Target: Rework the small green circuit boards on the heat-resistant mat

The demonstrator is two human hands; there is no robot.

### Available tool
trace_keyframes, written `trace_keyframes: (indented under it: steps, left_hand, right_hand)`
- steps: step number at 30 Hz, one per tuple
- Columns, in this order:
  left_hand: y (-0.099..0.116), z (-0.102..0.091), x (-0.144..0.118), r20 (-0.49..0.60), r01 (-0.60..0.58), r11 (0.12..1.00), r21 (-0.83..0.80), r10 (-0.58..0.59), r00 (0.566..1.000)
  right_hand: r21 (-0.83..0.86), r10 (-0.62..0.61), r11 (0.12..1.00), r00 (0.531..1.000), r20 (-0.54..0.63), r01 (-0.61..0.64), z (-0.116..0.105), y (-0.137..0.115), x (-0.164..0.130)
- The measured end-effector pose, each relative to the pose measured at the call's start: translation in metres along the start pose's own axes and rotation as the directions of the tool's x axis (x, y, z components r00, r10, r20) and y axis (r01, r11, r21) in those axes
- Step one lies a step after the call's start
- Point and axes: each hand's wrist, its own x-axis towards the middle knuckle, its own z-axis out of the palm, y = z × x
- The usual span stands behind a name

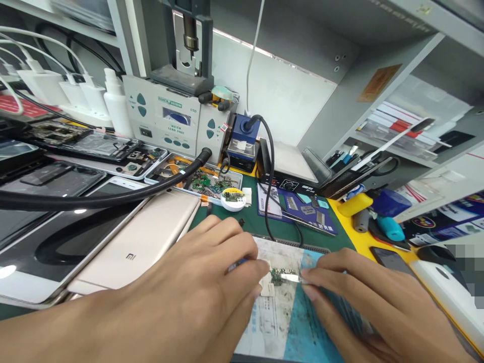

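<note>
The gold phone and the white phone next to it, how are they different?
The gold phone lies back up, showing its logo; the white phone lies screen up, dark glass reflecting light. The black hose crosses above the white phone's top end, not the gold phone's middle. Both lie flat, side by side, left of the left hand.

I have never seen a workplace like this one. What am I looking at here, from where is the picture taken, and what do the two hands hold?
The camera sits on the person's head and looks down at a repair bench. The left hand and the right hand meet over a small circuit board lying on a stained work mat. The fingertips press on it; a thin metal piece lies on the board, maybe a tool, I cannot tell. To the left lies a gold phone, back side up. Behind stands a grey soldering station with a thick black hose, and a small round tin.
</note>
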Motion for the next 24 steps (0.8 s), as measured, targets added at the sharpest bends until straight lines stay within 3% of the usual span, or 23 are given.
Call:
trace_keyframes:
  steps: [11,24]
  left_hand:
    - [0.0000,0.0049,-0.0037,-0.098,-0.023,1.000,0.005,0.023,0.995]
    - [0.0010,0.0073,-0.0056,-0.134,-0.068,0.998,0.010,0.069,0.989]
  right_hand:
    - [-0.004,0.011,1.000,1.000,-0.001,-0.011,-0.0029,-0.0007,-0.0055]
    - [0.015,-0.025,1.000,0.999,-0.022,0.026,-0.0015,-0.0007,-0.0043]
